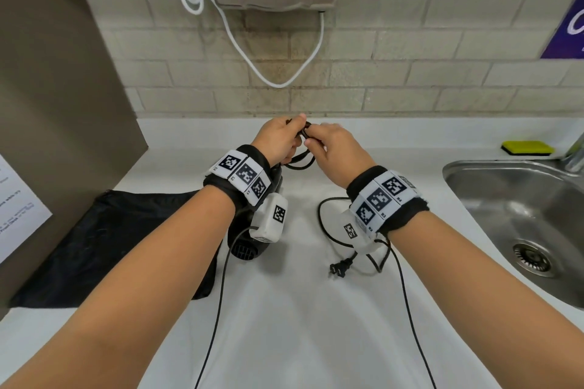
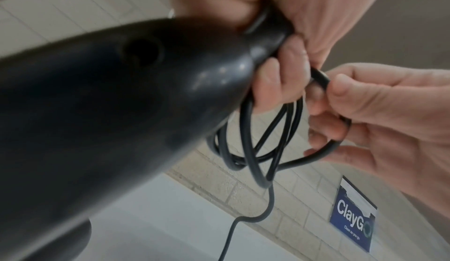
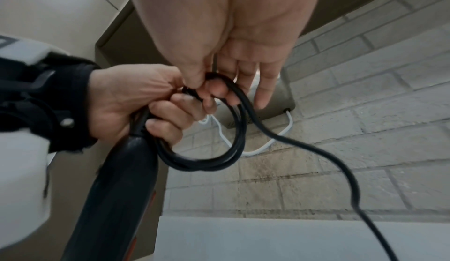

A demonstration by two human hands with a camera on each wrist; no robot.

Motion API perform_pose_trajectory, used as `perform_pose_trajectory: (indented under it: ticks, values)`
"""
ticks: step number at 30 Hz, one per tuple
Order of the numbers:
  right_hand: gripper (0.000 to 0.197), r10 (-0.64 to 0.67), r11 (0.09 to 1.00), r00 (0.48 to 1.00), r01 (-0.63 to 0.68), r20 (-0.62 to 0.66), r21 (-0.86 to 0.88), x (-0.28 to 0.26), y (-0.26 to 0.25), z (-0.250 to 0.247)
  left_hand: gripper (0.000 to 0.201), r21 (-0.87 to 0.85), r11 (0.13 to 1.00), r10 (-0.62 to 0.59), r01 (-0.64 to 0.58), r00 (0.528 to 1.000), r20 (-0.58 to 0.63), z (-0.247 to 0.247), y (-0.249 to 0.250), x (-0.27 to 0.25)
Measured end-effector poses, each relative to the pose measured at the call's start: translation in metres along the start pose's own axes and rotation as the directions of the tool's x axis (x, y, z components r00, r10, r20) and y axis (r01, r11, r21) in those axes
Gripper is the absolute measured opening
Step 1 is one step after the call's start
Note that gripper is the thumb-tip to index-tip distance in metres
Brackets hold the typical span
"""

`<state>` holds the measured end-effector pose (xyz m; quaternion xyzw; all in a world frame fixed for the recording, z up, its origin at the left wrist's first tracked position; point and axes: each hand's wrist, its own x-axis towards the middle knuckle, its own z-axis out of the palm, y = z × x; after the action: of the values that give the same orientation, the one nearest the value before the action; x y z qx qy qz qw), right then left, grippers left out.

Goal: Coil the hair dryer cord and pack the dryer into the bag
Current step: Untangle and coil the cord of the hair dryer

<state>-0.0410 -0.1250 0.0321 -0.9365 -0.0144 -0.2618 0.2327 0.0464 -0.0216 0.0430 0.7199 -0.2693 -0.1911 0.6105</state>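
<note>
Head view, left hand (image 1: 278, 139): fingers curled round the end of the hair dryer (image 1: 249, 243) handle and the gathered loops of the cord (image 1: 298, 164), held above the counter (image 1: 284, 309) near its back edge.
Right hand (image 1: 331, 145): thumb and forefinger pinch the cord at the top of the loops, just beside the left hand; the other fingers are straighter.
Coil: several black loops hang below both hands, seen clearly from the left wrist.
Loose cord: one strand drops from the coil toward the counter; further lengths lie on the counter under the right wrist, ending at the plug (image 1: 339, 267).
Dryer body: hangs down from the left hand, nozzle end low over the counter.
Bag (image 1: 104, 246): black, flat on the counter's left side.
Sink (image 1: 493, 199): right side of the counter; a yellow sponge (image 1: 527, 147) sits behind it.
</note>
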Motion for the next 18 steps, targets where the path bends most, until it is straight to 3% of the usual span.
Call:
perform_pose_trajectory:
  ticks: [4,5,7,8,10,12,13,14,15,18]
  values:
    - [0.014,0.133,0.991,0.986,-0.136,-0.100,-0.021,-0.020,0.018,0.000,0.037,-0.028,0.999,-0.016,0.015,1.000,-0.024,0.006,0.001,0.001]
    - [0.007,0.198,0.980,0.979,-0.199,-0.044,-0.026,-0.027,0.024,0.001,0.037,-0.032,0.999,-0.018,0.017,0.999,-0.027,0.007,0.001,0.001]
    - [0.007,0.323,0.945,0.921,-0.302,0.220,-0.122,-0.042,0.035,0.003,0.037,-0.031,0.999,-0.024,0.023,0.999,-0.028,0.009,0.001,0.001]
    - [0.009,0.363,0.931,0.846,-0.307,0.390,-0.200,-0.051,0.039,0.005,0.036,-0.028,0.999,-0.028,0.027,0.999,-0.027,0.011,0.001,0.001]
    - [0.012,0.394,0.918,0.648,-0.237,0.652,-0.319,-0.067,0.043,0.013,0.036,-0.026,0.999,-0.033,0.032,0.999,-0.024,0.015,0.000,-0.001]
    - [0.026,0.399,0.915,0.465,-0.142,0.790,-0.379,-0.080,0.045,0.024,0.036,-0.032,0.999,-0.043,0.043,0.999,-0.019,0.019,-0.001,-0.002]
    - [0.034,0.409,0.907,0.407,-0.082,0.817,-0.413,-0.085,0.048,0.030,0.036,-0.033,0.998,-0.048,0.048,0.999,-0.016,0.021,-0.001,-0.003]
    - [0.040,0.424,0.891,0.385,-0.018,0.819,-0.453,-0.089,0.050,0.037,0.036,-0.029,0.998,-0.050,0.050,0.999,-0.013,0.022,-0.001,-0.004]
    - [0.041,0.437,0.870,0.398,0.041,0.807,-0.491,-0.092,0.053,0.043,0.036,-0.018,0.999,-0.051,0.051,0.999,-0.011,0.023,-0.002,-0.005]
    - [0.027,0.438,0.821,0.483,0.130,0.758,-0.557,-0.095,0.059,0.055,0.036,0.024,0.998,-0.063,0.063,0.998,-0.007,0.025,-0.007,-0.009]
